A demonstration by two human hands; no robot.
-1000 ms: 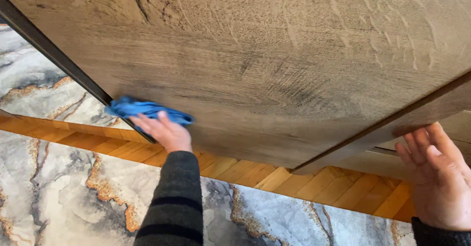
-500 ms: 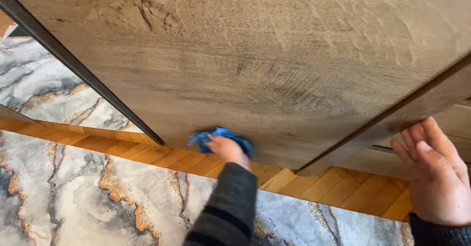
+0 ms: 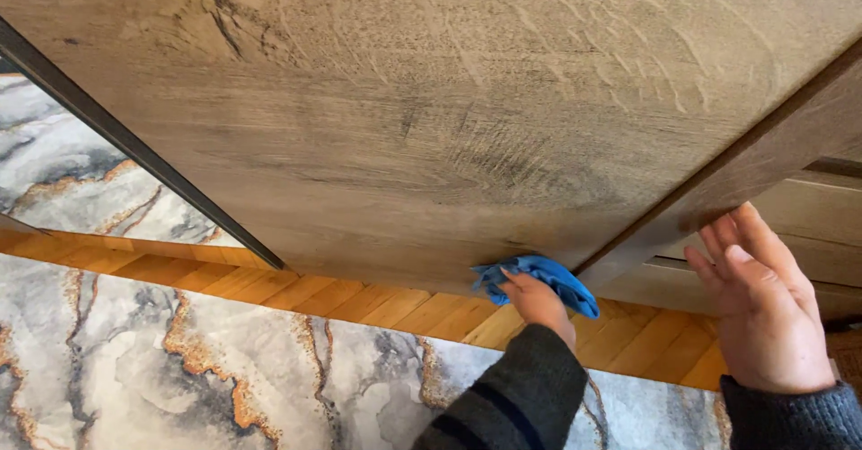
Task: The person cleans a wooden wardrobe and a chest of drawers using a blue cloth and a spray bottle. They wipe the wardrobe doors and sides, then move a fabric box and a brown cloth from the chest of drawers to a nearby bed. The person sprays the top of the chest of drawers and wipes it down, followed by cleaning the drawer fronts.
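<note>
Left hand [image 3: 537, 302] slid right, pinching blue cloth [image 3: 539, 275] at door panel [image 3: 431, 118] corner, right hand [image 3: 763, 311] spread

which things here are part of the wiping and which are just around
In use:
left hand, pressing the cloth to the door
blue cloth, at the door's lower corner
wooden door
right hand, open at the door's edge

Just around:
marbled rug
wood floor
mirror
</note>
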